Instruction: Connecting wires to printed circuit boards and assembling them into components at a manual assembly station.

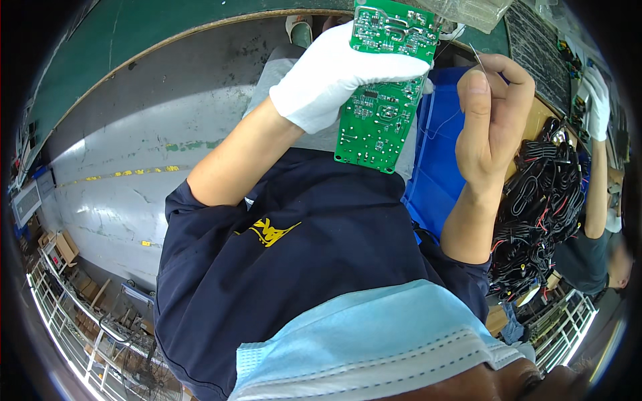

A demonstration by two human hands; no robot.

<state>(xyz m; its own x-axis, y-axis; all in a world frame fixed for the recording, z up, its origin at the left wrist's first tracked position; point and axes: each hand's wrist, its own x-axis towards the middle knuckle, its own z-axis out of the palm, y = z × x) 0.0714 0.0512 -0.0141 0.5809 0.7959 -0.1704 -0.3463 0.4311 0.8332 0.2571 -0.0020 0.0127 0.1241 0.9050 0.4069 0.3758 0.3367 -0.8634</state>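
My left hand (321, 80), in a white glove, grips a green circuit board (371, 130) around its edges, the thumb lying across its face. Small components and solder joints dot the side of the board that faces up, and its long side runs from the top edge of the view down toward my lap. To the right of the board, my bare right hand (491, 117) is raised with thumb and forefinger pinched on a thin silvery wire (476, 55). The wire's tip points up and left, apart from the board, and a fine loose length trails below the fingers.
A blue plastic bin (438, 174) stands beside my lap, under the right arm. Bundled black cables (535, 207) lie heaped at the right. Green worktop (134, 47) curves along the upper left. At the far right, a co-worker's gloved hand (595, 100) reaches over the bench.
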